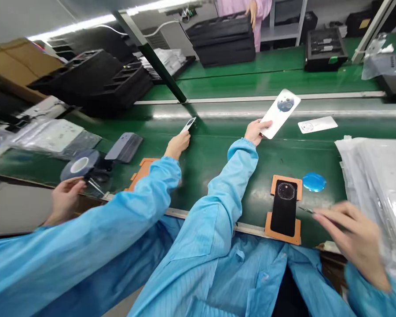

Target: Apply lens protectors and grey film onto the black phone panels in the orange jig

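My left hand (253,132), at the end of a blue sleeve, grips a white phone back panel (279,115) with a large dark round camera area, raised over the green bench. Between the fingers of my right hand (353,237) is a pair of tweezers (306,210), their tips pointing left. Just left of those tips, a black phone panel (284,209) with a camera ring lies in an orange fixture (283,239). Beside the fixture's upper right corner is a shiny blue disc (314,182). Another white panel (317,125) lies flat beyond.
A co-worker's hand (178,145) at left holds a small white panel (188,124); their other hand (66,198) is near a tape roll (79,165). Plastic-wrapped sheets (379,176) pile up at right. A person in pink stands behind black trays (222,39).
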Available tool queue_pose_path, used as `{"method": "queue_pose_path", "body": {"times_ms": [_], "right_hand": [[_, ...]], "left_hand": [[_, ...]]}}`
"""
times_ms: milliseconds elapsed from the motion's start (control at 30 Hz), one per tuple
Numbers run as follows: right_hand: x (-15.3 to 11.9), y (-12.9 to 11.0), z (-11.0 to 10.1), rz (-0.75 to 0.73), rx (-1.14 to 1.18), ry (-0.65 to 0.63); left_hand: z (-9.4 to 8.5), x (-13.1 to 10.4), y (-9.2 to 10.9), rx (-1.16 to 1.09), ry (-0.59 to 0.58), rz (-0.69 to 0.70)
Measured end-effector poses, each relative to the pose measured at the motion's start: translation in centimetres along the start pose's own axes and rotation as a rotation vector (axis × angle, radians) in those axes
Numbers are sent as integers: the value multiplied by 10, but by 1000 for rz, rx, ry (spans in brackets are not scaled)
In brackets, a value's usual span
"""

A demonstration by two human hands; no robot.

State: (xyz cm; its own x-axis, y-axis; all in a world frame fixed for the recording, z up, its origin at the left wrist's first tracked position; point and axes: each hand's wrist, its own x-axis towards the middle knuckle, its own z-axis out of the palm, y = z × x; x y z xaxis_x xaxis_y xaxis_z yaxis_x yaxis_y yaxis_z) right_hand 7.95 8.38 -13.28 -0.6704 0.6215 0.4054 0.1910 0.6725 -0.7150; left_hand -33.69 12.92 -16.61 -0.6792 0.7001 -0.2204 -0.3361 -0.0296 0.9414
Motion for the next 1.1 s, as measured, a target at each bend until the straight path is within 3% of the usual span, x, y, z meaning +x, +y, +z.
{"method": "queue_pose_path", "body": {"times_ms": [67,133,200,267,400,567,767,933,1100], "right_hand": [[23,20,47,143,88,-76],[43,38,78,355,217,-188],[54,50,93,508,298,-271],[57,55,95,549,298,-298],[58,56,92,460,200,-333],[67,55,95,262,13,-304],[60,51,96,136,-51,-134],[53,51,94,-4,-107,-218],[54,54,96,-84,-137,-272]], "left_hand": [[-7,-23,1,-209,-64,35],[-19,-50,6,-373,-71,32],[-35,-76,10,-437,-23,-20],[-50,-98,10,-493,28,-96],[-68,-122,0,-598,62,-202],[-71,-121,-14,-661,105,-160],[-53,-122,-35,-749,96,-320],[-32,-132,-49,-745,-57,-379],[-24,-142,-50,-691,-163,-296]]}}
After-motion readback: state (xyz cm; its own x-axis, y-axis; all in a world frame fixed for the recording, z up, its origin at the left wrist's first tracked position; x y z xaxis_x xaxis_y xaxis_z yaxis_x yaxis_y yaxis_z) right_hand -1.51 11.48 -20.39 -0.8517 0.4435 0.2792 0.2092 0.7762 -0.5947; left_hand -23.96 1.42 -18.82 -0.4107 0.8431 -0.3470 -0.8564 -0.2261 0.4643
